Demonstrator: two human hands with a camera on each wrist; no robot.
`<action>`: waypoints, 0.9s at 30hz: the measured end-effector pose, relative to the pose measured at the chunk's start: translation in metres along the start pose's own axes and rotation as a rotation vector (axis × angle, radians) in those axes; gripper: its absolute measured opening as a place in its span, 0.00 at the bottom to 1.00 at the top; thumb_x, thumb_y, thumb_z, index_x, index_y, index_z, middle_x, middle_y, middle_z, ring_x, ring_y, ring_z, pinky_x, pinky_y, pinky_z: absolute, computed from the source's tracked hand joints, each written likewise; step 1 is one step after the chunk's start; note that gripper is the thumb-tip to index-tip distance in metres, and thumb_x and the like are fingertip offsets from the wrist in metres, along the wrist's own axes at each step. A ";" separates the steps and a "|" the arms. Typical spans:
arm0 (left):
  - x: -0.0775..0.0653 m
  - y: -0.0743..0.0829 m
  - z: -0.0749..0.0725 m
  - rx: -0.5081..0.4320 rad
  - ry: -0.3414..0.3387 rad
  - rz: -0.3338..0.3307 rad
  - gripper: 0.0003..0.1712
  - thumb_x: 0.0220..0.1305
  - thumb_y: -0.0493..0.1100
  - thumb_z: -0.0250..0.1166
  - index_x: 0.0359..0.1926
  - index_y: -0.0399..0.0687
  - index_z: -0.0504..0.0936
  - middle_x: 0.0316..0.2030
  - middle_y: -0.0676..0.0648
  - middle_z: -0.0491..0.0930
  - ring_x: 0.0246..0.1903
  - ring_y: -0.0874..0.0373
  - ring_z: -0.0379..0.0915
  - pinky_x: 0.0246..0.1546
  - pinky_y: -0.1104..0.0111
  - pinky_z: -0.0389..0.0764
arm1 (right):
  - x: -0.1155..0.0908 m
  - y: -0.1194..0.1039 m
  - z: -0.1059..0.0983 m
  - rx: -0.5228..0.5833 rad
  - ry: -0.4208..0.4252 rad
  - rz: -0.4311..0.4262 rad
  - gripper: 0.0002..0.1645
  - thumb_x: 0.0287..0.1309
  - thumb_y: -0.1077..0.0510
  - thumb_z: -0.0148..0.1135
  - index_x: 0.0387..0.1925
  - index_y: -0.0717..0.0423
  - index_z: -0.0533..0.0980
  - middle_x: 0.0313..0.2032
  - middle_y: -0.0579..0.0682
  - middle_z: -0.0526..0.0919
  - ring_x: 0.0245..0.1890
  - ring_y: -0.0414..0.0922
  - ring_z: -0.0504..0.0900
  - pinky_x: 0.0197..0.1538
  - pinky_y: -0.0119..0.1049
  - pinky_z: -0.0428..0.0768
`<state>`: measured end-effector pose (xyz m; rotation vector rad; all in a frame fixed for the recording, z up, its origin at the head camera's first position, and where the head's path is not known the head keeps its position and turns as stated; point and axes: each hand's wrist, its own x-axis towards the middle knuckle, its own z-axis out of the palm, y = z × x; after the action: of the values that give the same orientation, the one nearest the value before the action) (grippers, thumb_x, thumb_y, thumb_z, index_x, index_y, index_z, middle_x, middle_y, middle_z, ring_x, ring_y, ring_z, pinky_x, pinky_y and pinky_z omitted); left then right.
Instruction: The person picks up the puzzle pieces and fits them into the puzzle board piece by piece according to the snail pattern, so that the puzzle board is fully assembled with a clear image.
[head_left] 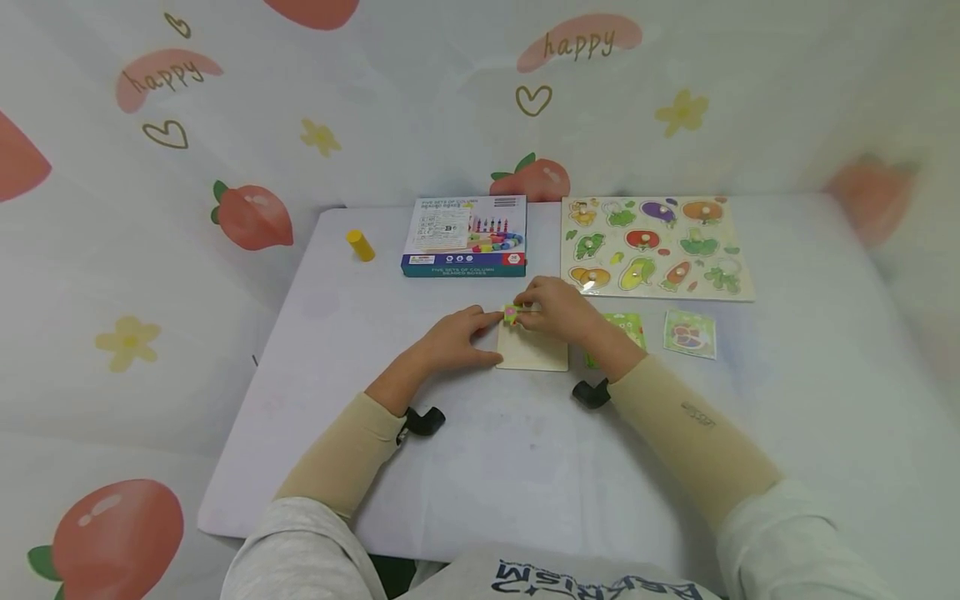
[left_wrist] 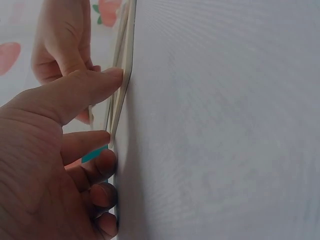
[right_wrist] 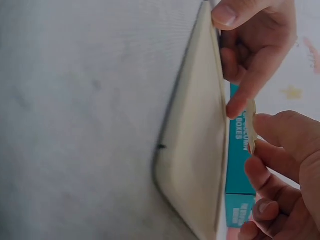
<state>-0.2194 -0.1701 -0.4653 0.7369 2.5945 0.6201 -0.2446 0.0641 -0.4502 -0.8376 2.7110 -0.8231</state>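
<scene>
A small square wooden tray [head_left: 534, 353] lies in front of the person, pale and bare in its near part. At its left side is my left hand [head_left: 452, 340]; the extended thumb and index finger touch that edge at its near and far ends. My right hand [head_left: 561, 312] pinches a small green puzzle piece [head_left: 511, 314] with a pink mark between thumb and fingertips, over the tray's far left corner. In the right wrist view the thin piece [right_wrist: 251, 127] stands edge-on, apart from the tray surface [right_wrist: 197, 130].
Beyond the tray lies a boxed bead set [head_left: 465, 237], with a yellow cylinder [head_left: 361, 246] to its left. A vegetable peg board [head_left: 656, 250] is at the back right. Partly under the right forearm lies a green patterned piece [head_left: 628, 325], and beside it a picture card [head_left: 690, 335].
</scene>
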 end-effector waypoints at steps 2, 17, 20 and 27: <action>0.000 0.000 0.000 -0.005 -0.002 0.001 0.45 0.61 0.57 0.73 0.75 0.48 0.69 0.39 0.48 0.69 0.39 0.55 0.65 0.38 0.63 0.66 | 0.001 0.001 0.003 -0.007 -0.013 0.015 0.19 0.63 0.55 0.71 0.52 0.60 0.86 0.44 0.54 0.83 0.45 0.50 0.78 0.53 0.44 0.77; 0.000 0.000 0.001 -0.001 -0.001 -0.002 0.45 0.61 0.57 0.73 0.75 0.50 0.69 0.38 0.48 0.68 0.38 0.55 0.65 0.38 0.63 0.65 | 0.001 0.010 0.012 0.059 -0.031 0.069 0.18 0.65 0.53 0.70 0.53 0.57 0.86 0.43 0.51 0.82 0.44 0.48 0.77 0.52 0.43 0.76; 0.000 0.001 0.000 -0.001 -0.006 -0.009 0.45 0.61 0.57 0.73 0.76 0.51 0.69 0.39 0.48 0.68 0.39 0.55 0.65 0.38 0.63 0.66 | 0.000 0.010 0.013 0.059 -0.030 0.073 0.18 0.65 0.53 0.70 0.53 0.56 0.86 0.43 0.50 0.81 0.43 0.48 0.77 0.51 0.43 0.76; 0.000 0.002 -0.001 -0.006 -0.014 -0.009 0.45 0.62 0.57 0.73 0.76 0.50 0.68 0.38 0.47 0.68 0.38 0.55 0.65 0.37 0.64 0.65 | 0.000 0.008 0.015 0.002 -0.018 0.061 0.18 0.65 0.53 0.71 0.52 0.56 0.86 0.41 0.50 0.80 0.40 0.47 0.75 0.45 0.40 0.75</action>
<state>-0.2191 -0.1692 -0.4633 0.7241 2.5811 0.6179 -0.2437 0.0630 -0.4668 -0.7536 2.7048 -0.8015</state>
